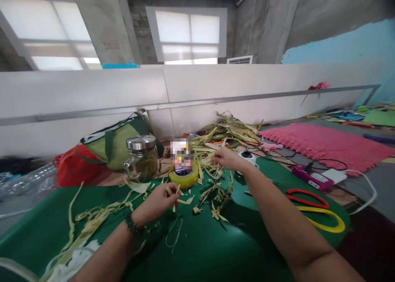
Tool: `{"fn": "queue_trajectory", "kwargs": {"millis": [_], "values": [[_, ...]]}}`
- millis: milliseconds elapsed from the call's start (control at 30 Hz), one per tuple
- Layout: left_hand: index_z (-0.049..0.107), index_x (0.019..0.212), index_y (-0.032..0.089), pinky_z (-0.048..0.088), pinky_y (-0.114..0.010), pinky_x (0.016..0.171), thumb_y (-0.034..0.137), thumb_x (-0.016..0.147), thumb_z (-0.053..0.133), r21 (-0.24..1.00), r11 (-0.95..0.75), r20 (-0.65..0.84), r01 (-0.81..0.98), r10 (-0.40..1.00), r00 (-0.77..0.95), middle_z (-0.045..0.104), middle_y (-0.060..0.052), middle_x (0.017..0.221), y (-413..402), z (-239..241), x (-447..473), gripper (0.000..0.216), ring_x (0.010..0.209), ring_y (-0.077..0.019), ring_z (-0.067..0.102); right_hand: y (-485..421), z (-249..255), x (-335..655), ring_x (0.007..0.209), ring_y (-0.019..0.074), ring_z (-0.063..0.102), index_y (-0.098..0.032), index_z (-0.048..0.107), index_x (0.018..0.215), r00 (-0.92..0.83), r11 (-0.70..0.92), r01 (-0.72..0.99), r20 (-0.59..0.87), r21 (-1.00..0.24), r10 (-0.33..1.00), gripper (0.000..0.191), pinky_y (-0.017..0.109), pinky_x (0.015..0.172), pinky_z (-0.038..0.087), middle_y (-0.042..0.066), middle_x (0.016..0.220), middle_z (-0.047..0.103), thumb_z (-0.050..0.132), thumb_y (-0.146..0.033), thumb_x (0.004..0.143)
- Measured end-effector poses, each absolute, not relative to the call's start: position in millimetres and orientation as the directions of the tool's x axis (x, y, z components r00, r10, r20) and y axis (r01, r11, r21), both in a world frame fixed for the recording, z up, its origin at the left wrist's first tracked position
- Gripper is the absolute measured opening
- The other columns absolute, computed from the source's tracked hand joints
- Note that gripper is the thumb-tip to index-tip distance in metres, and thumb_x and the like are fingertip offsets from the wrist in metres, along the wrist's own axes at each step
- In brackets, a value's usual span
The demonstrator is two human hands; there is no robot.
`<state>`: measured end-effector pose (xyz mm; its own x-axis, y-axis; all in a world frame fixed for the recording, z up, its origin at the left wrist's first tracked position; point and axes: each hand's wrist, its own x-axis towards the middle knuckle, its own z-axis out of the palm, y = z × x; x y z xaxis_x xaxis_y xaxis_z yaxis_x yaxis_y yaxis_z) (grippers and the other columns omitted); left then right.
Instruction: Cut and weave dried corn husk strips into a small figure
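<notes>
My left hand (156, 203) is over the green table covering (212, 249), its thumb and fingers pinched on pale corn husk strips (182, 201). My right hand (227, 158) reaches forward to the loose husk scraps (212, 173), fingers curled in; what they hold, if anything, is hidden. Between the hands stands a yellow ring (185, 182) with a lit phone (183, 170) propped in it. Small tied husk pieces (217, 195) lie nearer me. A loop of thin thread (175, 234) rests below my left hand.
Scissors (308, 197) with red and yellow handles lie right, partly behind my forearm. A lidded glass jar (143, 164) and a green bag (123, 148) stand left. Dried husks (233, 131) are heaped behind. A purple power strip (311, 178) with cables sits right, near a pink mat (327, 144).
</notes>
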<state>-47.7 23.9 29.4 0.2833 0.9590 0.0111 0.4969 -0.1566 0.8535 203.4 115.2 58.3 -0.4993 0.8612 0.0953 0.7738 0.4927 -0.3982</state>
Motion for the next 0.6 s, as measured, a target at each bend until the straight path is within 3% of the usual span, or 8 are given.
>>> {"fn": "queue_trajectory", "kwargs": {"millis": [133, 233, 367, 500, 600], "values": [[0.057, 0.071, 0.017, 0.044, -0.026, 0.055, 0.038, 0.065, 0.061, 0.893, -0.173, 0.158, 0.415, 0.985, 0.069, 0.062, 0.0, 0.054, 32.6, 36.3, -54.6, 0.023, 0.056, -0.0178, 0.06, 103.4, 65.9, 200.8, 0.056, 0.0099, 0.056, -0.014, 0.058, 0.073, -0.615, 0.549, 0.706, -0.003, -0.448, 0.788, 0.014, 0.017, 0.049, 0.038, 0.001, 0.067, 0.062, 0.047, -0.017, 0.08], [0.057, 0.078, 0.016, 0.043, -0.025, 0.049, 0.044, 0.063, 0.062, 0.93, -0.142, 0.177, 0.339, 0.981, -0.075, 0.062, 0.001, 0.053, 33.5, 43.3, -55.6, 0.033, 0.051, -0.017, 0.058, 89.4, 74.1, 194.3, 0.056, 0.01, 0.05, -0.015, 0.056, 0.064, -0.646, 0.572, 0.707, -0.053, -0.416, 0.761, 0.008, 0.018, 0.049, 0.032, -0.001, 0.063, 0.058, 0.053, -0.012, 0.072], [0.057, 0.078, 0.015, 0.04, -0.022, 0.044, 0.044, 0.059, 0.064, 0.943, -0.147, 0.19, 0.3, 0.974, -0.12, 0.061, 0.001, 0.051, 27.9, 50.4, -51.6, 0.034, 0.05, -0.0167, 0.058, 68.6, 82.1, 194.5, 0.063, 0.0124, 0.051, -0.015, 0.059, 0.07, -0.664, 0.601, 0.713, -0.072, -0.361, 0.744, 0.012, 0.02, 0.054, 0.033, 0.002, 0.071, 0.061, 0.049, -0.008, 0.073], [0.059, 0.079, 0.015, 0.037, -0.02, 0.04, 0.041, 0.06, 0.063, 0.952, -0.169, 0.213, 0.256, 0.965, -0.153, 0.062, 0.0, 0.052, 23.5, 53.6, -48.4, 0.032, 0.048, -0.0152, 0.057, 44.9, 73.1, 195.6, 0.076, 0.0151, 0.057, -0.016, 0.061, 0.088, -0.684, 0.642, 0.663, 0.039, -0.384, 0.729, 0.022, 0.021, 0.062, 0.037, 0.004, 0.086, 0.065, 0.043, -0.009, 0.079], [0.059, 0.078, 0.015, 0.035, -0.02, 0.038, 0.038, 0.061, 0.062, 0.953, -0.194, 0.235, 0.232, 0.958, -0.167, 0.061, 0.001, 0.051, 25.6, 51.6, -50.3, 0.029, 0.043, -0.0128, 0.052, 32.1, 65.1, 197.1, 0.079, 0.0174, 0.059, -0.018, 0.061, 0.096, -0.648, 0.623, 0.733, -0.001, -0.275, 0.762, 0.025, 0.022, 0.062, 0.036, 0.006, 0.091, 0.067, 0.041, -0.012, 0.082]]}}
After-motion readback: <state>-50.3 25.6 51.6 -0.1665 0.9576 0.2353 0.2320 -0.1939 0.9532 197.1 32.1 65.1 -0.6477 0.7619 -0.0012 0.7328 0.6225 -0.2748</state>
